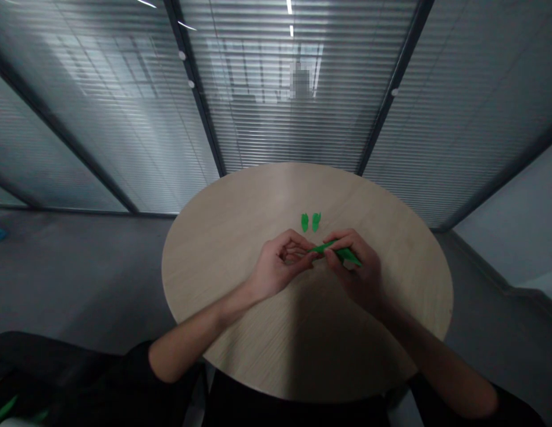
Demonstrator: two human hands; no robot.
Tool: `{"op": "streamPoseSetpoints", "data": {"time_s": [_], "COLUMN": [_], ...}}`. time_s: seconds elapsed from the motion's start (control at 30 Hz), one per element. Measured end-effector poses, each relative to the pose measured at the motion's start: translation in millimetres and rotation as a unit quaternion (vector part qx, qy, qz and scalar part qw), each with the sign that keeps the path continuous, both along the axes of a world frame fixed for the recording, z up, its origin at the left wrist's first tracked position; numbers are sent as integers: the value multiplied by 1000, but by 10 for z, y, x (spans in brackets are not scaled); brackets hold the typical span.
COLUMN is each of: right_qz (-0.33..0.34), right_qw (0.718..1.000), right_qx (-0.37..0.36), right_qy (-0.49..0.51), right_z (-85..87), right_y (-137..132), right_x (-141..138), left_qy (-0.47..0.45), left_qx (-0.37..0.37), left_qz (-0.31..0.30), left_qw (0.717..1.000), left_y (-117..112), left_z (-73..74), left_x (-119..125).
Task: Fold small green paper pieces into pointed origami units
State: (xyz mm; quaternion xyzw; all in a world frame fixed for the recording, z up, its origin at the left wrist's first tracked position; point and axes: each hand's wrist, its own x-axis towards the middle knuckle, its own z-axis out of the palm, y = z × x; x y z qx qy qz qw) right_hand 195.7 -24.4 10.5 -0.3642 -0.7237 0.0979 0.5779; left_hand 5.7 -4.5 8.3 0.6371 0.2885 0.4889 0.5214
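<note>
Thumb and fingers of our right hand (362, 270) grasp the broader part of a green piece (348, 256), and our left hand (273, 265) pinches its narrow end, holding it between them over the tabletop (213, 237). We judge it light and thin like folded paper, firmer along any creases but easily crushed or torn, so it is best held gently by its flat sides. Beyond our hands, a small green shape (305, 222) lies just beside a second green shape (316, 222).
</note>
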Motion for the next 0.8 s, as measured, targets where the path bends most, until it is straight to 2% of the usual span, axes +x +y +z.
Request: {"op": "streamPoseSetpoints", "data": {"time_s": [0.17, 0.47, 0.8], "right_qz": [-1, 27, 35], "right_qw": [1000, 999, 999], "right_qx": [8, -19, 14], "right_qy": [-8, 24, -3], "right_z": [0, -19, 29], "right_y": [-6, 5, -17], "right_x": [8, -3, -6], "left_qy": [-2, 0, 18], "left_qx": [8, 16, 29], "left_qz": [0, -4, 0], "left_qw": [1000, 1000, 999], "left_y": [6, 6, 3], "left_z": [-20, -15, -15], "left_x": [-8, -18, -24]}}
